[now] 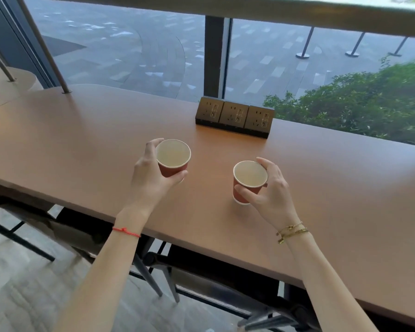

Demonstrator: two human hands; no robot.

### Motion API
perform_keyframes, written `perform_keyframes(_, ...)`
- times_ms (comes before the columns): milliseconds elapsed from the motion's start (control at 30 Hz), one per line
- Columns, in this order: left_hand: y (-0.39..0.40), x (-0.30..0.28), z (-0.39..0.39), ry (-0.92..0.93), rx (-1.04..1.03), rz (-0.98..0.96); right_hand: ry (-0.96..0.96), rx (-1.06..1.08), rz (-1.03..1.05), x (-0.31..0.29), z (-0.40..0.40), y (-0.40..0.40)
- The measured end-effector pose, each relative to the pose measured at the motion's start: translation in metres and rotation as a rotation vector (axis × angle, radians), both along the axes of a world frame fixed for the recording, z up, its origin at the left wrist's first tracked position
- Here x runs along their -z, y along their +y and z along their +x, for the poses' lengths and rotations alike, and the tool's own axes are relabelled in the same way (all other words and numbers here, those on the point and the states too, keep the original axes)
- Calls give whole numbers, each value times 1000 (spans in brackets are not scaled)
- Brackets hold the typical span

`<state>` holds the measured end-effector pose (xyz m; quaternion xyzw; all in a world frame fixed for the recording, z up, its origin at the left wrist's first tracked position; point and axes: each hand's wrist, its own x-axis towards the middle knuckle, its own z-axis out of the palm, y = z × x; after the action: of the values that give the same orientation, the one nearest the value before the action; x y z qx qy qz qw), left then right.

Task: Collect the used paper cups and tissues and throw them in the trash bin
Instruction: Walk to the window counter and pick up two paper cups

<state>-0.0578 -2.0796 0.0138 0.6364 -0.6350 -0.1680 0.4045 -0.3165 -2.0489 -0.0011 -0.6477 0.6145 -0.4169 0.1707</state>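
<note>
Two red paper cups with pale insides are over the brown counter [82, 144]. My left hand [151, 178] grips the left cup [173, 156], thumb in front and fingers curled behind it, and the cup looks lifted slightly off the surface. My right hand [271, 188] grips the right cup [248, 180], thumb across its front and fingers round the far side; its base sits on or just above the counter. Both cups are upright. No tissues and no trash bin are in view.
A block of three dark power sockets [235, 116] stands at the counter's far edge, just behind the cups. A slanted metal post [48, 51] meets the counter at the far left. A window lies beyond. Dark stool frames [158, 271] are under the counter's near edge.
</note>
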Motion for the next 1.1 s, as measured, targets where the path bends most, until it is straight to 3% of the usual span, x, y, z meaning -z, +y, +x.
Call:
perform_keyframes(633, 196, 17, -138, 96, 408, 72, 4, 253, 37, 4, -131, 231)
perform_keyframes(1100, 300, 42, -175, 74, 719, 109, -43, 607, 111, 35, -139, 410)
